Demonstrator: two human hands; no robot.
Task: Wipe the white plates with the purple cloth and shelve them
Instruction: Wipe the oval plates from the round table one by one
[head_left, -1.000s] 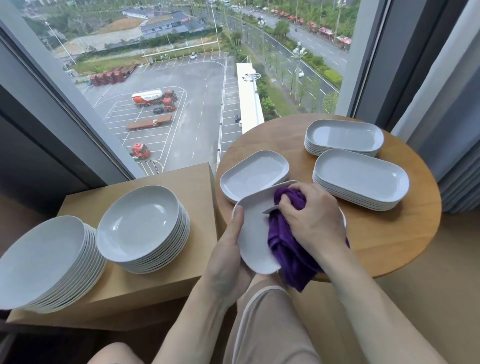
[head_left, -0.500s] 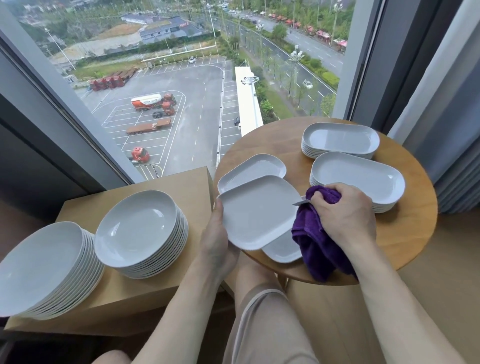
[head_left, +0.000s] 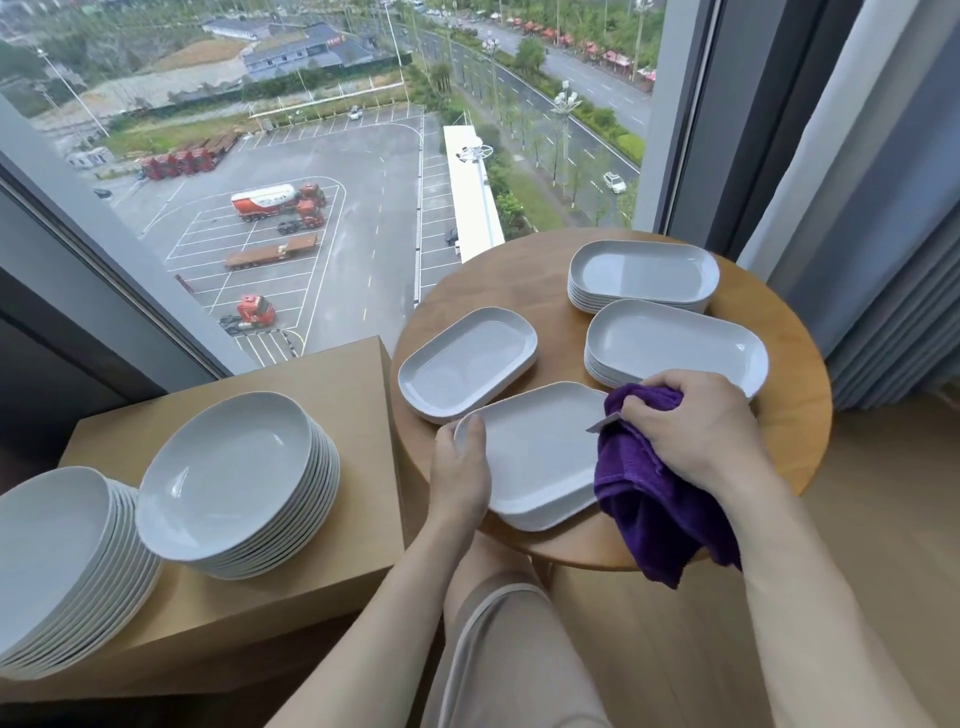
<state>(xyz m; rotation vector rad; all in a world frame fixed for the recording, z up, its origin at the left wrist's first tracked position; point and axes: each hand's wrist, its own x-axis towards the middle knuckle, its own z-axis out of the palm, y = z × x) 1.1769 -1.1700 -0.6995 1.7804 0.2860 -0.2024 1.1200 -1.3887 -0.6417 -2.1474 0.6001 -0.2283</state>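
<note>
The white plate (head_left: 535, 457) lies on the table (head_left: 789, 415), gripped by the left hand (head_left: 460, 467); the right hand (head_left: 696, 426) clutches the purple cloth (head_left: 654, 499). Wiping seems under way; shelving comes next.

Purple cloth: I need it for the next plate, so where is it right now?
In the head view, the purple cloth hangs bunched in the right hand at the round wooden table's near edge.

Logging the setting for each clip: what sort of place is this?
Probably a room high up in a tall building, perhaps a hotel or apartment. A floor-length window looks down on a parking lot, a curtain hangs at the right, and stacked plates sit on a small round wooden table.
</note>
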